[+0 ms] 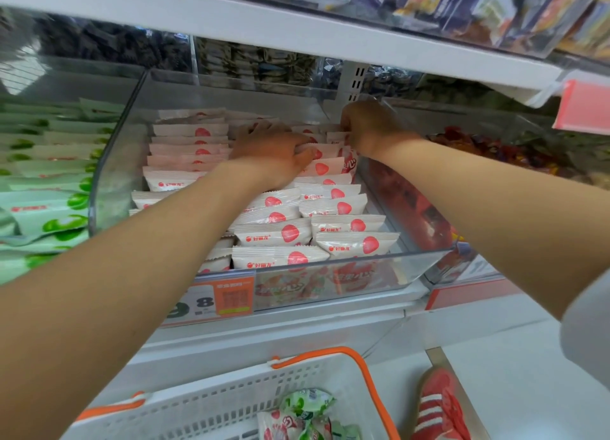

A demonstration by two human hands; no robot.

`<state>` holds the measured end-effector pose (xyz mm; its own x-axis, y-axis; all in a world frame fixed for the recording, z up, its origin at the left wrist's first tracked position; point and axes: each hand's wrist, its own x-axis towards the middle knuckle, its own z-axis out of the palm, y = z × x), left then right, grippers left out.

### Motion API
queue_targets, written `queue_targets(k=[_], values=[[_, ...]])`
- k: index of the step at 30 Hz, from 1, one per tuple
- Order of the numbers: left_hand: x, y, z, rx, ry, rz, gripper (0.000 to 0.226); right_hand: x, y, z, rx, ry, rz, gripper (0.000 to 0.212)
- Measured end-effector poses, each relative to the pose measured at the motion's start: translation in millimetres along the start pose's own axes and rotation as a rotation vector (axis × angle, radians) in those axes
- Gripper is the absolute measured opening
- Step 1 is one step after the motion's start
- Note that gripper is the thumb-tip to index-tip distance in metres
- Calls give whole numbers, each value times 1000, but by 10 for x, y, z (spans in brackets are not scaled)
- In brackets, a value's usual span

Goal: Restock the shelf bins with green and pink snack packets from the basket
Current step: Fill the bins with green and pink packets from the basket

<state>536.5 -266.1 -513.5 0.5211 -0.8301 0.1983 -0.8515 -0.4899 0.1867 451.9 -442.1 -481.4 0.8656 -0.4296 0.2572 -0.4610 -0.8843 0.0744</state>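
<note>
Fingers [298, 144] of left hand [270, 152] and right hand [369, 129] curl around pink packets [325, 169] at the back of the clear bin [112, 162].

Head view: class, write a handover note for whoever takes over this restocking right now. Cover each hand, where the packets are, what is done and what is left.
Left hand: grips pink packets in the middle of the clear bin.
Right hand: fingers curled on pink packets at the bin's back right corner.
Green packets: stacked in the bin to the left.
Done: pink rows nearly fill the clear bin.
Left: the basket below holds a few leftover packets, green and pink; shelve them.
</note>
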Motion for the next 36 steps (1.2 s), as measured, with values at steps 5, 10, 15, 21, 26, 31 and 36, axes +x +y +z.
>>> queue_targets(k=[5, 10, 15, 21, 26, 31, 36], values=[[-22, 54, -110, -5, 48, -1, 48, -305, -147, -141, 42, 26, 43, 22], [-508, 300, -401, -67, 171, -2, 24, -984, -418, -325, 262, 116, 48, 26], [-1466, 606, -576, -71, 178, -24, 9, -1808, -809, -539, 402, 200, 26, 8], [-2585, 464, -77, -161, -193, -304, 12, -2782, -1220, -65, 620, -15, 91, 64], [-3391, -16, 629, -141, -565, -440, 18, -3518, -1319, 708, 593, -323, 163, 54], [-3713, -260, 1076, -124, -734, -519, 18, -3970, -1376, 1658, 464, -765, 335, 32], [-3792, -259, 1366, -174, -783, -487, 22, -4010, -1419, 2195, 437, -832, 385, 67]])
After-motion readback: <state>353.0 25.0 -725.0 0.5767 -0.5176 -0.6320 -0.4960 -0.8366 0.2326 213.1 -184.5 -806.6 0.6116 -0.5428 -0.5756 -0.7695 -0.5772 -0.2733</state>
